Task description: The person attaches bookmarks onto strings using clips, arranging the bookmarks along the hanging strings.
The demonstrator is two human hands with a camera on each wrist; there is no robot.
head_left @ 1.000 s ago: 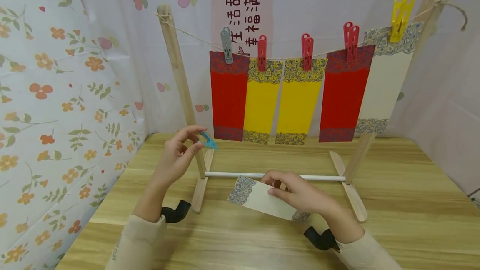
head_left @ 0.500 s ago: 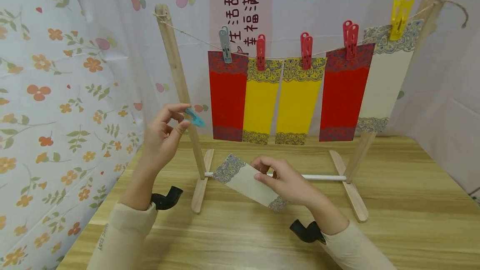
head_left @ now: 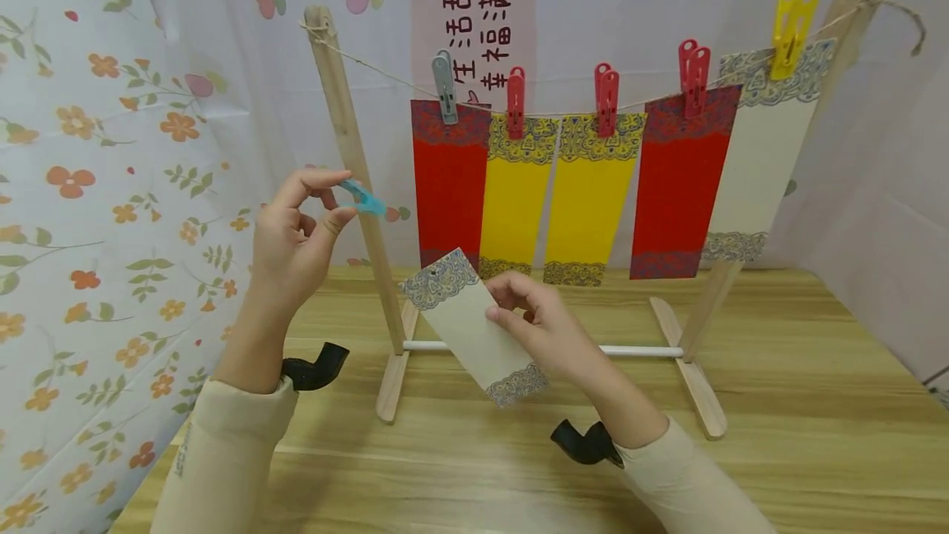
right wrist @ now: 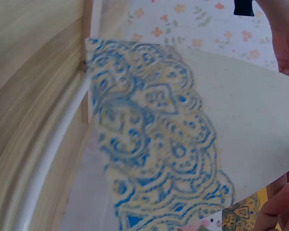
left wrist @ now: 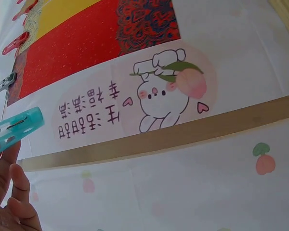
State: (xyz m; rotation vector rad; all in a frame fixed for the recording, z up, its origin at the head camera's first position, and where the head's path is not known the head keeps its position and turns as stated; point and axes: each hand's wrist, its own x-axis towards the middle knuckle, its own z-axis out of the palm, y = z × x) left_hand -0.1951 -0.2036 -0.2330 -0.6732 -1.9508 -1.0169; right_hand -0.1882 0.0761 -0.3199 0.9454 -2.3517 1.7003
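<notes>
My left hand (head_left: 292,233) pinches a light blue clothespin (head_left: 363,198) between thumb and forefinger, beside the left wooden post. In the left wrist view the clothespin (left wrist: 19,127) shows at the left edge. My right hand (head_left: 537,320) grips a cream card (head_left: 474,332) with patterned ends by its right edge, tilted in front of the rack. The card's blue and yellow lace pattern (right wrist: 154,130) fills much of the right wrist view. Red card (head_left: 450,188), yellow card (head_left: 519,204) and others hang from the string (head_left: 385,75) by clothespins.
A wooden rack with a left post (head_left: 344,122) and a white crossbar (head_left: 641,351) stands on the wooden table (head_left: 445,468). A grey clothespin (head_left: 446,89), red clothespins (head_left: 516,103) and a yellow clothespin (head_left: 793,33) sit along the string. A printed curtain (head_left: 282,89) hangs behind.
My left hand has risen and moved left with the light blue clothespin. My right hand has lifted the cream card up and leftward, turning it more upright.
</notes>
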